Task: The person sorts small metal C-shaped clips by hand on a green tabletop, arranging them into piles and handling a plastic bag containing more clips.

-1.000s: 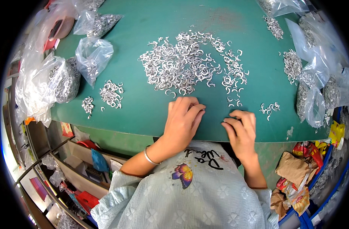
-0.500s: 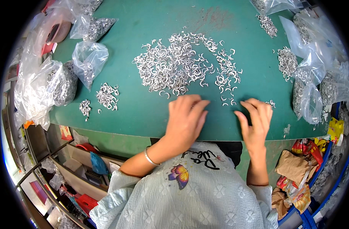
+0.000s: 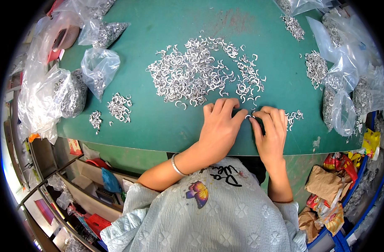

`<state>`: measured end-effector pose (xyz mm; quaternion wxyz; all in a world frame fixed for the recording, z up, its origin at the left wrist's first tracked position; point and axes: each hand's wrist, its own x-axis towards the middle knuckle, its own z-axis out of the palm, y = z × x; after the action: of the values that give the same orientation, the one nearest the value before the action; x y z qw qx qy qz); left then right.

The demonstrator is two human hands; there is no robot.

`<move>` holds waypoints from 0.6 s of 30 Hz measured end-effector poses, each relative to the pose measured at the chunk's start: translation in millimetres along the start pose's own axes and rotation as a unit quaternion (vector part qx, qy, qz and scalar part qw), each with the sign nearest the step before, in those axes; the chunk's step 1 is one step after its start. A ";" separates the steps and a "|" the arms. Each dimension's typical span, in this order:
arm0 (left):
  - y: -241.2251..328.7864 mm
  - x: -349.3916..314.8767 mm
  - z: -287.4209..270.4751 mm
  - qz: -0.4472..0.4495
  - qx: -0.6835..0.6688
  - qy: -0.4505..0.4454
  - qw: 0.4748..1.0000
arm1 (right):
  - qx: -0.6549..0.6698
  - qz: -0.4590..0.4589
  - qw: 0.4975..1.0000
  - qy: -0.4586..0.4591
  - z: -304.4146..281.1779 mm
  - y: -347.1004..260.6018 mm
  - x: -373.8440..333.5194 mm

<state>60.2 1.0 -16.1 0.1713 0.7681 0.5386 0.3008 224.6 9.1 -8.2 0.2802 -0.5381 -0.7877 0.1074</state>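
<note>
A large heap of small C-shaped silvery metal pieces [image 3: 188,75] lies mid-table, with a looser strip of pieces [image 3: 248,80] on its right side. Just in front of that strip, both hands meet. My left hand [image 3: 221,126] has its fingers curled, the index tip beside one C-shaped metal piece [image 3: 250,116]; what its thumb does is hidden. My right hand [image 3: 271,132] pinches at that same piece with thumb and index finger. A small group of metal pieces [image 3: 294,119] lies right beside my right hand.
The green tabletop [image 3: 158,130] carries small piles at left [image 3: 120,107] and right [image 3: 316,67]. Clear plastic bags of metal pieces stand along the left [image 3: 70,92] and right [image 3: 362,96] edges. Beyond the front edge are an open drawer [image 3: 87,185] and a brown paper bag [image 3: 326,182].
My left hand has moved right and my right hand slightly left, so their fingertips now meet. The right thumb and index finger have closed on a small metal piece.
</note>
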 end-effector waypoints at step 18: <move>-8.3 -21.1 -31.8 -0.049 -0.051 0.007 0.997 | -0.072 0.030 0.997 -0.003 -20.3 13.1 -15.3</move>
<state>28.6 -17.5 -2.7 0.2209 0.7291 0.5605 0.3246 250.2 -2.2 -2.8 0.2348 -0.5800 -0.7776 0.0609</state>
